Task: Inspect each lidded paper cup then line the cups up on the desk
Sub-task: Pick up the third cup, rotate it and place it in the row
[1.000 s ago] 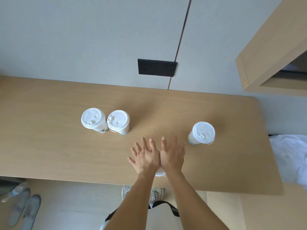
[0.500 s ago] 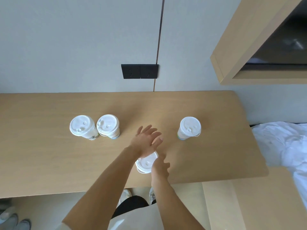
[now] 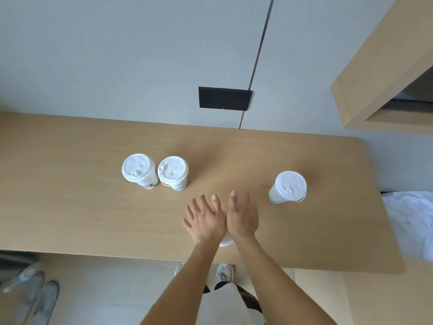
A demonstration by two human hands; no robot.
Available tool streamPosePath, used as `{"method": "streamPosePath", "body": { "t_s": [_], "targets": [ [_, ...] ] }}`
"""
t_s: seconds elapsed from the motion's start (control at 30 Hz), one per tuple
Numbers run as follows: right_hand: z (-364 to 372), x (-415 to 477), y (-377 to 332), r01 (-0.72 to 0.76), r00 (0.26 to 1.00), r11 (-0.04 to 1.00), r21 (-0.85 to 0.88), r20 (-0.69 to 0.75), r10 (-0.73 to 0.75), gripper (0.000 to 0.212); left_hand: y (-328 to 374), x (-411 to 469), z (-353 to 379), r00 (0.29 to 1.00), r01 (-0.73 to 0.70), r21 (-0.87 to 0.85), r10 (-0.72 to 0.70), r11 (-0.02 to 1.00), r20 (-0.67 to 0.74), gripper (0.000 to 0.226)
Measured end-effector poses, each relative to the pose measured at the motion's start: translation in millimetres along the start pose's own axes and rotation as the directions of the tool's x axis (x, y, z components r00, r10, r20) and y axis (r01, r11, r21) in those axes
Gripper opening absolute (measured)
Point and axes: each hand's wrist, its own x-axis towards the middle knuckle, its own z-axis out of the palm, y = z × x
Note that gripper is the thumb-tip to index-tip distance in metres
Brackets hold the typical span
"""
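Four white-lidded paper cups stand on the wooden desk (image 3: 70, 207). Two of them, the left cup (image 3: 138, 170) and its neighbour (image 3: 173, 172), stand touching at the left. A third cup (image 3: 290, 186) stands alone at the right. Near the front edge is the fourth cup (image 3: 226, 242), of which only a sliver of lid shows. My left hand (image 3: 206, 221) and my right hand (image 3: 242, 219) lie side by side over it, backs up, fingers stretched and apart. Whether the palms touch its lid is hidden.
A black switch panel (image 3: 225, 99) sits on the grey wall behind the desk. A wooden shelf (image 3: 386, 78) juts out at upper right. White bedding (image 3: 412, 226) lies past the desk's right end. Shoes (image 3: 35, 294) rest on the floor at lower left.
Half a second ago my left hand hovered over the lid and my right hand was at the cup's near side. Now both hands lie flat together over it.
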Motion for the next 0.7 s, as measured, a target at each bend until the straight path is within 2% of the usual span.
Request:
{"method": "streamPosePath", "body": {
  "t_s": [0.1, 0.27, 0.37, 0.47, 0.53, 0.6, 0.63, 0.67, 0.7],
  "targets": [
    [1.2, 2.6, 2.7, 0.011, 1.000, 0.995, -0.098, -0.021, -0.013, 0.071, 0.2, 3.9, 3.9, 0.999, -0.035, 0.026, 0.035, 0.999, 0.000, 0.055],
    [3.3, 5.5, 2.8, -0.017, 1.000, 0.988, -0.156, 0.008, 0.018, 0.067, 2.7, 5.1, 3.4, 0.999, -0.049, 0.001, 0.049, 0.999, 0.012, 0.053],
    [5.1, 2.9, 2.2, -0.055, 0.998, 0.993, -0.107, -0.047, 0.050, 0.070, 4.3, 9.6, -0.9, 0.991, -0.126, 0.034, 0.124, 0.991, 0.059, 0.054],
    [8.5, -8.5, 2.1, -0.217, 0.972, 0.975, 0.057, -0.075, 0.221, 0.066, 5.1, 23.9, -5.5, 0.939, -0.321, 0.086, 0.305, 0.943, 0.157, 0.053],
    [15.4, -20.8, 4.3, -0.370, 0.921, 0.914, 0.165, -0.064, 0.384, 0.067, 6.7, 39.2, -8.6, 0.834, -0.537, 0.145, 0.497, 0.831, 0.241, 0.060],
    [23.1, -33.1, 4.4, -0.499, 0.853, 0.820, 0.282, -0.006, 0.522, 0.071, 11.7, 51.8, -15.3, 0.655, -0.753, 0.183, 0.696, 0.632, 0.294, 0.069],
    [24.9, -38.5, 3.0, -0.545, 0.822, 0.769, 0.336, 0.031, 0.569, 0.074, 12.5, 56.5, -16.6, 0.549, -0.836, 0.195, 0.781, 0.514, 0.296, 0.067],
    [25.8, -42.4, 2.3, -0.577, 0.796, 0.724, 0.378, 0.062, 0.602, 0.076, 12.5, 60.0, -16.2, 0.460, -0.886, 0.210, 0.841, 0.413, 0.286, 0.062],
    [25.2, -44.5, 1.9, -0.597, 0.778, 0.690, 0.409, 0.084, 0.623, 0.078, 11.7, 62.3, -15.9, 0.400, -0.911, 0.221, 0.877, 0.348, 0.267, 0.057]
  ]
}}
